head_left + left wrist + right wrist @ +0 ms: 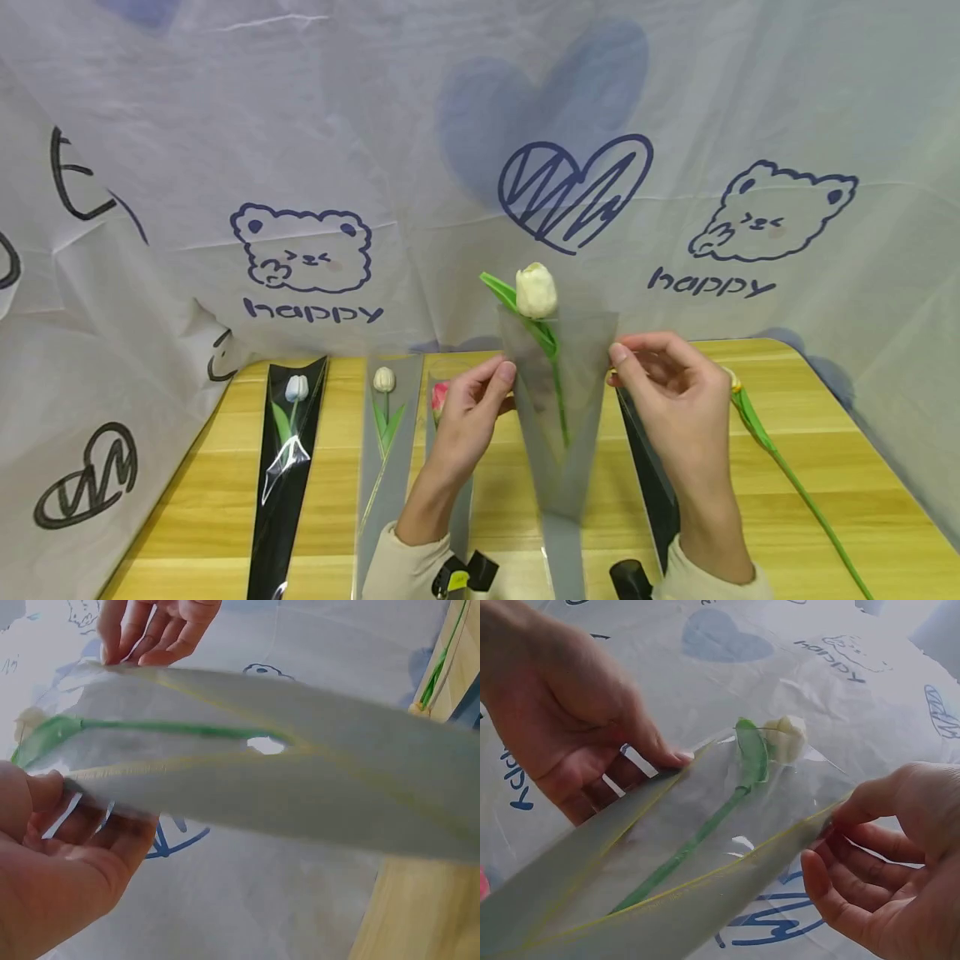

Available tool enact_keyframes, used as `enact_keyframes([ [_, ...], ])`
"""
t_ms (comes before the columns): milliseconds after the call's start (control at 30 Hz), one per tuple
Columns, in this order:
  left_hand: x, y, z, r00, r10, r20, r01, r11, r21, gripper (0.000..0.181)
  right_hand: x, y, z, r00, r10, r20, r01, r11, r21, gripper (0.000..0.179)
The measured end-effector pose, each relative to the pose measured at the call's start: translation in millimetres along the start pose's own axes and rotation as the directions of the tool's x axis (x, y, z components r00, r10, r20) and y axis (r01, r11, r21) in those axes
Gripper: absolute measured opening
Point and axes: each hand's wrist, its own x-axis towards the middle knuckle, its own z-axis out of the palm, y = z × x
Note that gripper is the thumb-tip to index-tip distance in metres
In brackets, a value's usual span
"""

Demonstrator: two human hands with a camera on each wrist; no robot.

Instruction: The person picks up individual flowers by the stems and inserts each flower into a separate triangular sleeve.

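My left hand [468,412] pinches the left upper edge of a grey, see-through flower sleeve [558,492], and my right hand [678,408] pinches its right upper edge. Inside the sleeve stands a white tulip [536,292] with a green stem and leaves; its bloom rises above the front edge. The sleeve is held up over the table, narrowing downward. In the right wrist view, yellow lines meet in a V across the sleeve [727,900], and the tulip's stem [686,847] shows through the clear front. Thumbs and fingertips grip only the sleeve's edges.
On the wooden table [810,400] lie a black sleeve [273,533] with a pale tulip, a grey sleeve [375,492] with a cream tulip, and a pink flower [439,396] partly behind my left hand. Another black sleeve [648,483] and a loose yellow tulip [787,471] lie rightward. A printed cloth [420,275] hangs behind.
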Motion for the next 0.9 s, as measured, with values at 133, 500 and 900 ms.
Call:
enact_keyframes([
  [133, 0.9, 3.3, 1.4, 0.997, 0.059, -0.049, -0.051, 0.987, 0.155, 0.036, -1.2, 0, 2, 1.0, -0.027, 0.012, 0.027, 0.999, -0.042, 0.008],
  [500, -6.2, 19.2, -5.2, 0.978, 0.184, -0.101, -0.148, 0.945, 0.291, 0.022, 0.0, 2, 6, 0.998, -0.068, 0.005, 0.068, 0.998, -0.014, 0.009],
  [900, -4.7, 19.3, 1.0, 0.955, 0.274, -0.116, -0.219, 0.91, 0.351, 0.019, -5.5, 2, 17, 0.98, -0.187, 0.075, 0.186, 0.982, 0.012, 0.01],
])
